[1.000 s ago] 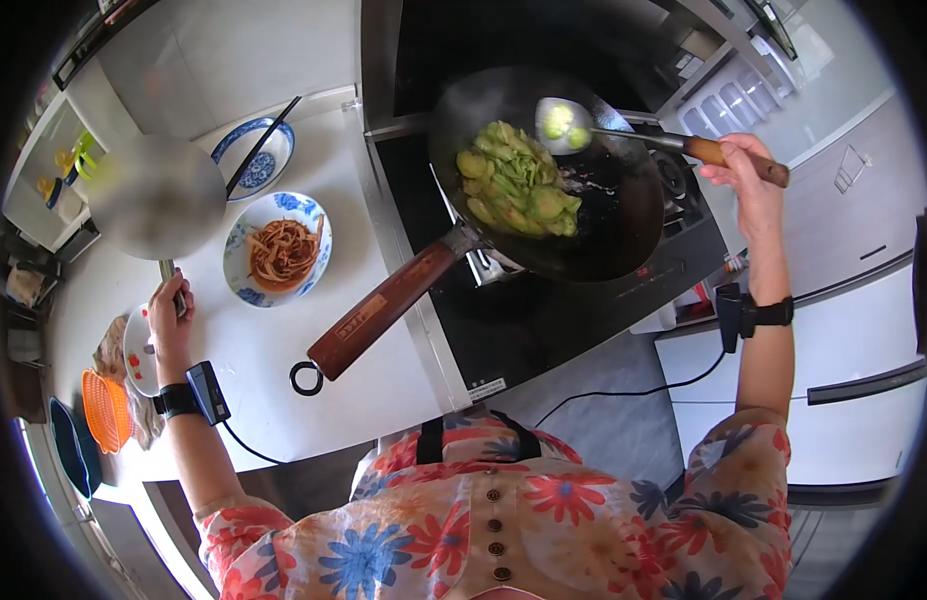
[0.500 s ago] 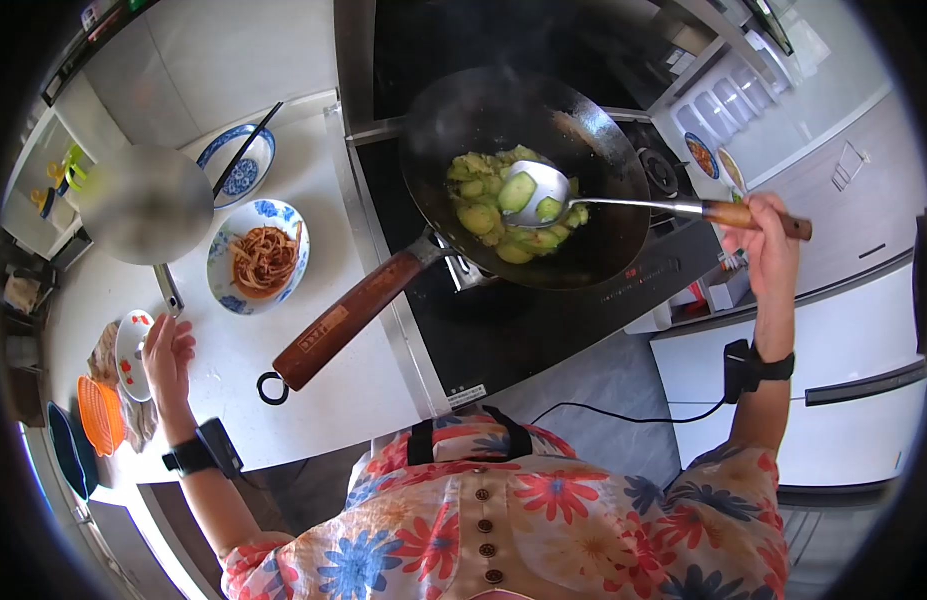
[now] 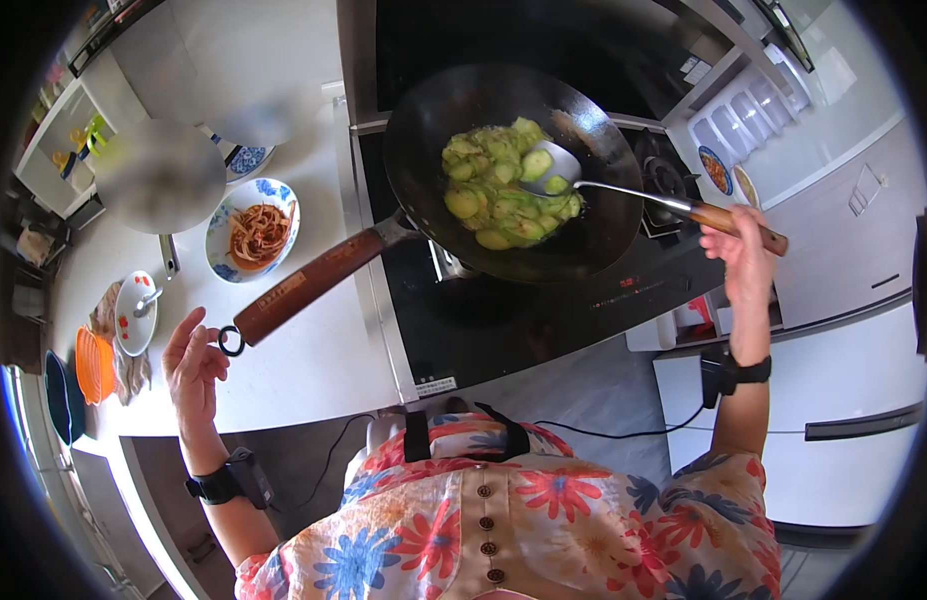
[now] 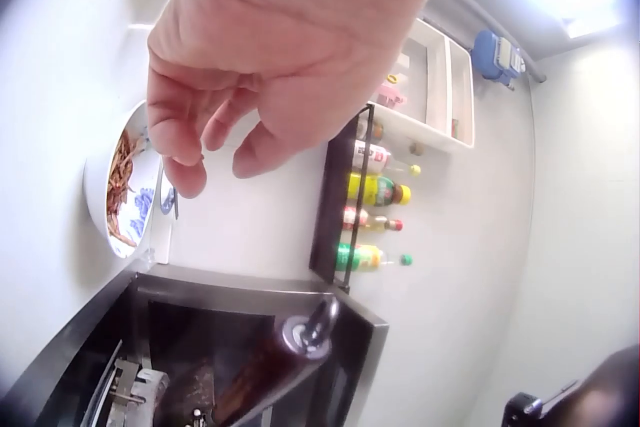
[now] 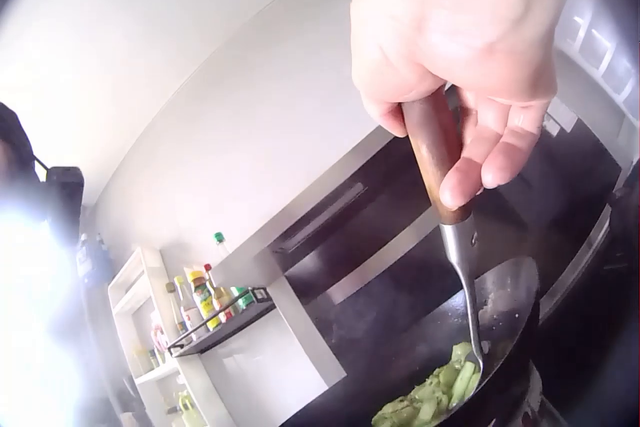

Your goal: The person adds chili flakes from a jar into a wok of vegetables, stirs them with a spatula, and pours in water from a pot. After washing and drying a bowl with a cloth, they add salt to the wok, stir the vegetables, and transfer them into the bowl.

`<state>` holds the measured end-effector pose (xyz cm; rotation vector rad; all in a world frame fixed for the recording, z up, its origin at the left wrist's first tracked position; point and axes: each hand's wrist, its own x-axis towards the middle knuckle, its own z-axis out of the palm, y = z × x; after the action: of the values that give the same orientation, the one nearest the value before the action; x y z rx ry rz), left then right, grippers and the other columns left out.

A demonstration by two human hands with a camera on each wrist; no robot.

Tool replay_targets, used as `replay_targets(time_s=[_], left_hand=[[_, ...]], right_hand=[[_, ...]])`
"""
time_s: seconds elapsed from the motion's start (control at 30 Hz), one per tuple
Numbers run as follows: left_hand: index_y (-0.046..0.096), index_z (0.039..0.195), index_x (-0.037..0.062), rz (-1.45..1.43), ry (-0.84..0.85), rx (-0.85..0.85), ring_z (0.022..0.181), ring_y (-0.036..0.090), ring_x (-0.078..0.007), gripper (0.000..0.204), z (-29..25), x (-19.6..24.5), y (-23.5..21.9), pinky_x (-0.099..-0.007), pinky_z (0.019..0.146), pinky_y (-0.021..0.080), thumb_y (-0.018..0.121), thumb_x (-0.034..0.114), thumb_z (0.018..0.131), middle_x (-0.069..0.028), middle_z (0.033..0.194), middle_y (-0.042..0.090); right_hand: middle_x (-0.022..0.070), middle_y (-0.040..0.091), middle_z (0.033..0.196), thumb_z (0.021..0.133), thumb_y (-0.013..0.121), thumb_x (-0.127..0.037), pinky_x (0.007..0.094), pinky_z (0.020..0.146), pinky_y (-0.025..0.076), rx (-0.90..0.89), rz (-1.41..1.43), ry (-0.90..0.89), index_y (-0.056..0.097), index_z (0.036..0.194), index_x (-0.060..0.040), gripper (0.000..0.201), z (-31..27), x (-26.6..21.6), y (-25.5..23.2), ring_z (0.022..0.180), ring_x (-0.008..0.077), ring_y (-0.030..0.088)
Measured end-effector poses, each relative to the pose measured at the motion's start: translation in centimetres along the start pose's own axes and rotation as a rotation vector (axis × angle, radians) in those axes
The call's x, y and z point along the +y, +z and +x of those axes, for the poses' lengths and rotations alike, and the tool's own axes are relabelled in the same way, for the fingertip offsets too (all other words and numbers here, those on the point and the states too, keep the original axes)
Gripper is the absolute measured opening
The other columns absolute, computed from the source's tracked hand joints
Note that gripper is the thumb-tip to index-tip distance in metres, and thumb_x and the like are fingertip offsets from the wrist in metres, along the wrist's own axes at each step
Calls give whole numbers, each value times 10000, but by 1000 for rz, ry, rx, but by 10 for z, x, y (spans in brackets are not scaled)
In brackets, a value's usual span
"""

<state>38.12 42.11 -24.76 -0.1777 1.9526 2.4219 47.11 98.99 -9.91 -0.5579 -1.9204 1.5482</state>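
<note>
The ladle (image 3: pixel 552 170) was gripped by its wooden handle in the right hand (image 3: pixel 746 255), its bowl among green slices (image 3: pixel 498 185) in the wok (image 3: pixel 608 150), while bottles (image 4: pixel 372 190), unseen from the head, were shown beyond the empty, loosely bent left hand (image 3: pixel 195 372) by the left wrist view.

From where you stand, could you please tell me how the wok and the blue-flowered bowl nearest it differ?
The wok is dark and large; the blue-flowered bowl is whitish and smaller. The wok holds green slices, the bowl reddish-brown strips. The wok has a long handle, the bowl none. Both are round and open.
</note>
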Motion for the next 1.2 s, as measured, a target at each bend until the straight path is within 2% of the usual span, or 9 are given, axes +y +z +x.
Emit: replay_targets(time_s=[0.07, 0.2, 0.27, 0.33, 0.4, 0.5, 0.53, 1.0, 1.2], left_hand=[[503, 1114, -27, -3, 8, -19, 484, 548, -87, 302, -10, 1, 13, -157, 379, 412, 534, 135, 861, -96, 744, 608], [518, 1109, -4, 14, 41, -34, 484, 530, -67, 276, -31, -8, 26, -144, 393, 413, 503, 153, 882, -92, 754, 602], [520, 1104, -2, 12, 1, -20, 480, 528, -67, 277, -44, -18, 32, -145, 393, 411, 514, 156, 877, -89, 754, 602], [518, 1099, -5, -9, -43, 0, 478, 528, -69, 282, -59, -33, 41, -152, 390, 414, 532, 153, 866, -87, 750, 602], [511, 1100, -12, -8, -89, 25, 480, 530, -73, 287, -75, -45, 51, -154, 388, 414, 541, 140, 858, -83, 748, 602], [503, 1103, -16, -27, -172, 80, 503, 538, -75, 283, -102, -61, 60, -158, 401, 413, 537, 109, 851, -77, 748, 604], [502, 1103, -17, -23, -204, 99, 512, 540, -74, 281, -112, -66, 63, -159, 406, 411, 533, 102, 851, -76, 748, 605], [520, 1067, -22, -148, -396, 89, 519, 539, -84, 277, -176, -118, 44, -186, 434, 416, 570, 100, 823, -61, 741, 598], [527, 1057, -9, -147, -386, 118, 516, 537, -84, 268, -217, -120, -25, -187, 428, 409, 569, 95, 813, -55, 740, 598]], right_hand=[[153, 614, 732, 794, 583, -169, 228, 466, 452, -48, 37, 9, 527, 919, 14, 228, 4, -2, 8, 535, 179, 608], [113, 602, 749, 824, 550, -100, 213, 507, 456, -186, -40, -245, 538, 918, 21, 154, 7, -28, 9, 580, 173, 614], [103, 597, 771, 823, 550, -77, 201, 566, 466, -273, -212, -504, 547, 910, 29, 138, -2, -40, 19, 625, 166, 614], [83, 577, 850, 773, 592, -33, 224, 634, 474, -407, -282, -571, 570, 871, -2, 105, -19, -41, 37, 700, 151, 607], [87, 566, 862, 718, 630, -31, 249, 622, 472, -590, -570, -958, 587, 829, -31, 120, -24, -35, 50, 721, 165, 602], [105, 540, 903, 668, 647, -30, 274, 608, 472, -752, -649, -885, 603, 806, -88, 156, -61, -20, 68, 718, 193, 587], [103, 524, 906, 631, 664, -30, 285, 603, 477, -778, -719, -1031, 605, 806, -99, 197, -69, -13, 73, 708, 207, 581], [117, 497, 1092, 598, 691, 24, 306, 727, 470, -761, -822, -841, 581, 1003, -104, 438, -127, 28, 85, 912, 260, 551], [54, 580, 1008, 735, 588, 23, 234, 757, 437, -463, -706, -443, 533, 1068, 2, 338, -163, 58, 58, 856, 128, 570]])
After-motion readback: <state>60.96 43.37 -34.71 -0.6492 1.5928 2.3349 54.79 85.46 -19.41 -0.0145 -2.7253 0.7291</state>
